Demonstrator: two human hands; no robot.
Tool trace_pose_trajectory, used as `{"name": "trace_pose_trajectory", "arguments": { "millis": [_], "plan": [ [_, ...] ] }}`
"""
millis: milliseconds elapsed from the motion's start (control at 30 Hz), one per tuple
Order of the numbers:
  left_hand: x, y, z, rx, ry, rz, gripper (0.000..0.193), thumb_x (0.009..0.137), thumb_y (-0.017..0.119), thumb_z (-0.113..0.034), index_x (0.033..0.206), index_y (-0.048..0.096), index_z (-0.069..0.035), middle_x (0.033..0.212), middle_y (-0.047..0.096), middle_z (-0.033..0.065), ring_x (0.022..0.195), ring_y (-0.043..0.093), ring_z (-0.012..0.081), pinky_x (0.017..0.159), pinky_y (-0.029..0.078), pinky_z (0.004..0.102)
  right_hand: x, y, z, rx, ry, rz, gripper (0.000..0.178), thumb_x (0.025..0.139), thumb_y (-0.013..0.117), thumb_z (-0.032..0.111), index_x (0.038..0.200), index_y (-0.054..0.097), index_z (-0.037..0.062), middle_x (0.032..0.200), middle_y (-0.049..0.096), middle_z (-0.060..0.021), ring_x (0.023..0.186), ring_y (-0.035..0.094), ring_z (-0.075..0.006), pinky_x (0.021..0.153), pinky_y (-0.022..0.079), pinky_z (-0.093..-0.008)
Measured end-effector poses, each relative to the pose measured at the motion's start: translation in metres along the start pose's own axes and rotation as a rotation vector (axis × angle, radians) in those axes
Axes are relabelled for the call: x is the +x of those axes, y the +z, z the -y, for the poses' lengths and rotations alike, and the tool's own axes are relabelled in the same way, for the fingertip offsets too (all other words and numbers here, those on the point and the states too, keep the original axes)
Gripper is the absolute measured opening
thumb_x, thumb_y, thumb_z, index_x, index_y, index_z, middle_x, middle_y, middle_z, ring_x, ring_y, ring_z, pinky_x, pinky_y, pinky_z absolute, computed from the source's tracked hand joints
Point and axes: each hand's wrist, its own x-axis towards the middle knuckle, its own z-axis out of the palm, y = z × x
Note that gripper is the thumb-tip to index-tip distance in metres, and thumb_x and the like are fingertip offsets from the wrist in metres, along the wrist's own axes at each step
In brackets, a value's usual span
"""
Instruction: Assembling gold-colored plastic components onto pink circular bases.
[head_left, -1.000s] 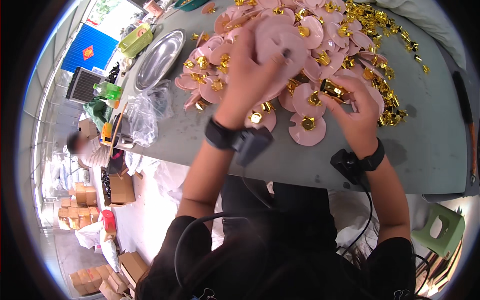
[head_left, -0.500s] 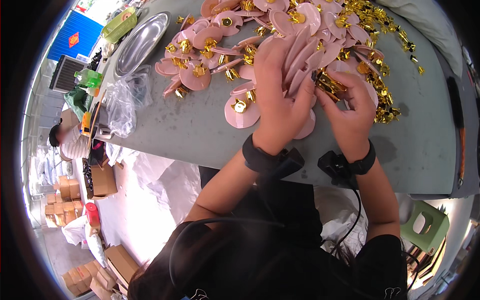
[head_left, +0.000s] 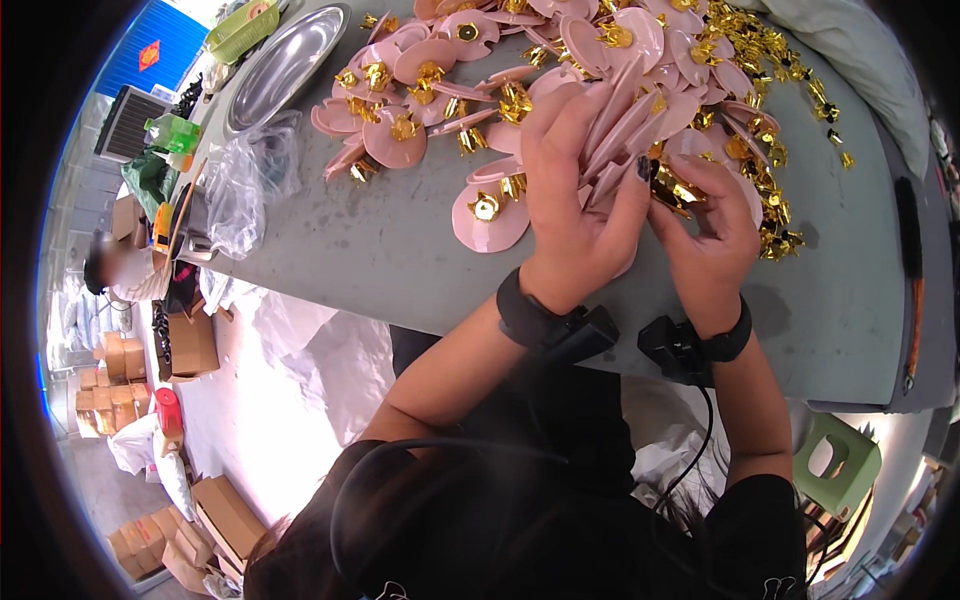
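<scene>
My left hand (head_left: 575,205) is closed around a bunch of thin, round pink discs (head_left: 622,125), standing on edge side by side. Its thumb, with a dark nail, reaches toward my right hand (head_left: 715,240). Thumb and fingers of the right hand pinch a shiny gold foil-like piece (head_left: 676,188) close beside the bunch. Around both hands lies a heap of pink discs (head_left: 395,140), many with a gold piece at the centre. One such disc (head_left: 490,225) lies flat left of my left hand. Loose gold pieces (head_left: 785,160) are strewn to the right.
On the grey table (head_left: 360,245), an oval metal tray (head_left: 285,70) and a clear plastic bag (head_left: 245,190) lie at the left. A wooden-handled rod (head_left: 914,320) lies along the right edge. A green stool (head_left: 838,470) stands below right; a person (head_left: 135,275) is at far left.
The whole view has shifted slightly. My left thumb has moved a little downward near the gold piece; both hands keep their grips.
</scene>
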Motion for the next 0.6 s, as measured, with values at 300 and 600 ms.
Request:
{"name": "trace_pose_trajectory", "arguments": {
  "millis": [300, 600],
  "plan": [
    [-0.0009, -0.0042, 0.001, 0.064, 0.059, -0.011, 0.059, 0.066, 0.059, 0.004, 0.123, 0.042, 0.0, 0.118, 0.043, 0.0199, 0.105, 0.044, 0.0329, 0.09, 0.038, 0.0382, -0.0031, 0.0009, -0.0032, 0.087, -0.026, 0.028, 0.041, 0.067, 0.068, -0.012, 0.105, 0.055, -0.003, 0.108, 0.056, -0.0126, 0.101, 0.056, -0.0201, 0.088, 0.046, -0.0301],
    [0.002, -0.0051, -0.0018, -0.009, 0.101, 0.013, 0.057, 0.061, 0.06, 0.004, 0.116, 0.05, -0.002, 0.113, 0.047, 0.0182, 0.099, 0.05, 0.0332, 0.084, 0.042, 0.0384, -0.0032, 0.0006, -0.0049, -0.13, -0.141, -0.007, 0.039, 0.064, 0.07, -0.009, 0.1, 0.058, -0.0021, 0.102, 0.061, -0.0132, 0.094, 0.06, -0.0213, 0.083, 0.047, -0.0298]
  ]
}}
